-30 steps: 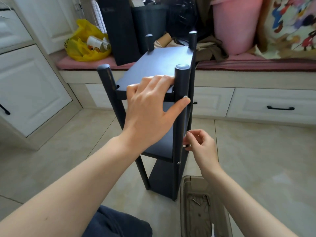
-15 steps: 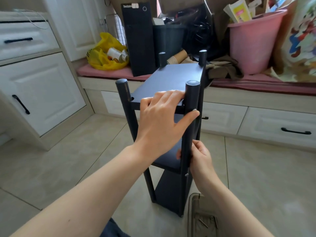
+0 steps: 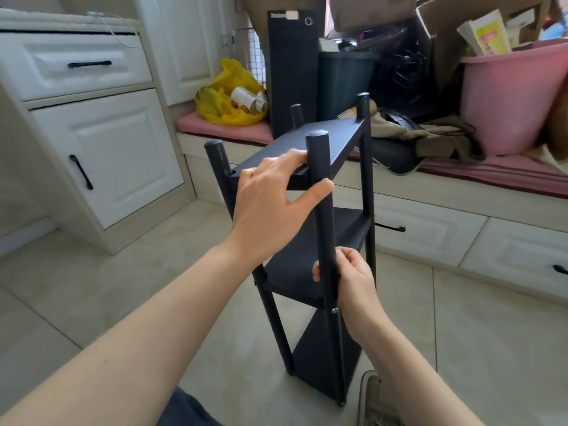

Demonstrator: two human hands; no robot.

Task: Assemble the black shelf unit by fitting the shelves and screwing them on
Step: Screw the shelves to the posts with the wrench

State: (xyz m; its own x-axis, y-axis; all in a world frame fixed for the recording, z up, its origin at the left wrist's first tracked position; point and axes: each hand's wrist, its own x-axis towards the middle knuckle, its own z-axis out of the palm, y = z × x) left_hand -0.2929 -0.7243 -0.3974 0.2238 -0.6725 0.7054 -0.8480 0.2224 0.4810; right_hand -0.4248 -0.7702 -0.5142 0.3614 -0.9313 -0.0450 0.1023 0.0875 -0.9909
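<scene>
The black shelf unit point(image 3: 338, 241) stands upright on the tiled floor with three shelves between four round posts. My left hand point(image 3: 270, 204) holds the near edge of the top shelf point(image 3: 335, 142), fingers over the board and thumb against the near right post point(image 3: 321, 216). My right hand point(image 3: 353, 278) grips that same post at the level of the middle shelf point(image 3: 295, 272), fingers wrapped round it. A screw head point(image 3: 334, 310) shows on the post just below my right hand.
A translucent tray point(image 3: 373, 401) with small parts lies on the floor at the bottom right. White cabinets point(image 3: 101, 149) stand at the left. A pink-cushioned bench point(image 3: 491, 170) behind carries a yellow bag point(image 3: 229, 96), black boxes and a pink bucket point(image 3: 510, 96).
My right hand has moved from pinching beside the post to wrapping around it. The view has tilted up, showing more of the bench; my left hand stays on the top shelf.
</scene>
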